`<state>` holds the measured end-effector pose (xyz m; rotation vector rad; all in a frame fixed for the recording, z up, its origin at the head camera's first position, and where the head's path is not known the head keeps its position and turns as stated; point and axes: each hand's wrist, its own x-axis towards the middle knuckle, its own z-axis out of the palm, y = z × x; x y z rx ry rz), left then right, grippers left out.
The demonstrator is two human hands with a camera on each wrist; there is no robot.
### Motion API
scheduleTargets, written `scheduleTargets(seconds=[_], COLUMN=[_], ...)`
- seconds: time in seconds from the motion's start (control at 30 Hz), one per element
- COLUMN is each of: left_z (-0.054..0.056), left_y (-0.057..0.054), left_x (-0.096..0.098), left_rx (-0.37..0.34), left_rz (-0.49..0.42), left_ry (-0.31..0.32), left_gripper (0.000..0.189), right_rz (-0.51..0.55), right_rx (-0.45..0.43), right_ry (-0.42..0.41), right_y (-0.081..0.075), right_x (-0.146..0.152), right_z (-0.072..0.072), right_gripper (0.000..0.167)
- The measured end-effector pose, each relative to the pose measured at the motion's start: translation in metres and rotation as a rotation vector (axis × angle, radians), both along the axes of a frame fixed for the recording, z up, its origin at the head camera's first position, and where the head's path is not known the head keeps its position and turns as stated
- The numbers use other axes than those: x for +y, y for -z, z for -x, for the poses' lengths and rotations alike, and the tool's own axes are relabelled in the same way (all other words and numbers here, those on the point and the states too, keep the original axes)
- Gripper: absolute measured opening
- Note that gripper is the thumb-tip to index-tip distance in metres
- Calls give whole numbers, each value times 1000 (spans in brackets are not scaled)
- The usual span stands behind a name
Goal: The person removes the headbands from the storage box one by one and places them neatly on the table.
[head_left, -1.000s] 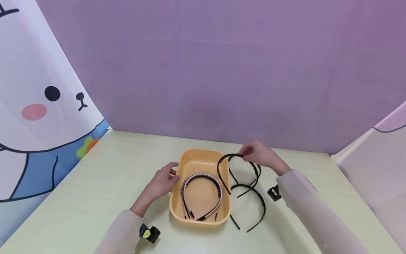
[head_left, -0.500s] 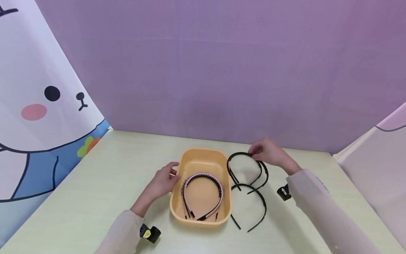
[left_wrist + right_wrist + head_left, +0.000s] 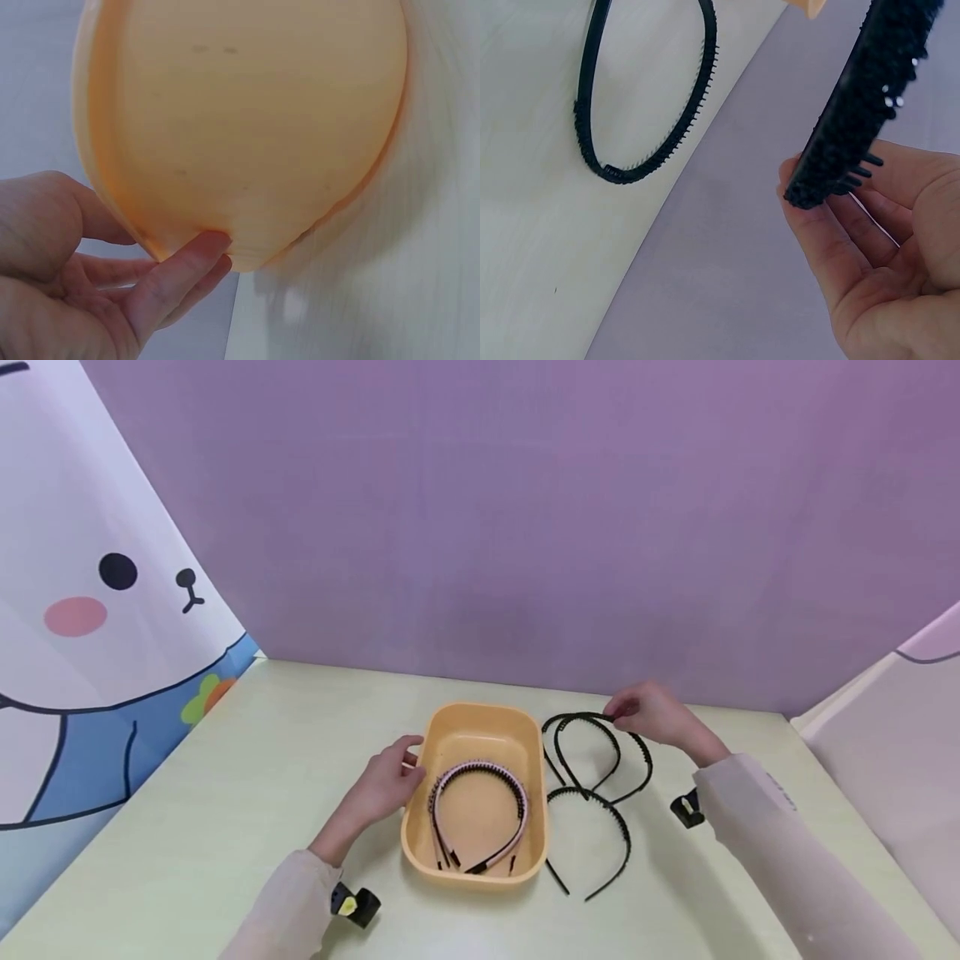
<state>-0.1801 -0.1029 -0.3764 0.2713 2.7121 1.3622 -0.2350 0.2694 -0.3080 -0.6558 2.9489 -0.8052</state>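
A yellow-orange plastic tray (image 3: pixel 420 860) stands mid-table with several headbands inside, among them a pale pink headband (image 3: pixel 437 827) with black tips. My left hand (image 3: pixel 386 781) holds the tray's left rim; in the left wrist view thumb and fingers (image 3: pixel 187 274) lie on either side of its edge. Right of the tray, my right hand (image 3: pixel 648 714) pinches the top of a black toothed headband (image 3: pixel 647 756), which looks dark and sparkly in the right wrist view (image 3: pixel 870 97). It overlaps another black headband (image 3: pixel 618 758) behind it.
Nearer the front, a third black headband (image 3: pixel 626 843) lies on the pale table (image 3: pixel 322 710) beside the tray. A purple backdrop (image 3: pixel 487 543) rises at the table's far edge, and a cartoon-printed cloth (image 3: pixel 90 677) hangs at the left.
My right hand has moved right, carrying the black headband away from the tray's right rim to over the other headbands. My left hand stays at the tray.
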Motion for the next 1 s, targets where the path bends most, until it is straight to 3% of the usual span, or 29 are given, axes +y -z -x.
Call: scheduleTargets(seconds=[1.0], left_z=[-4], left_y=[6], left_x=[0], left_rx=[-27], left_rz=[-23], left_ry=[-17], left_gripper=[46], right_rz=[-13], right_rx=[13], right_ry=[52], right_y=[20], right_x=[46], right_z=[4], right_gripper=[15])
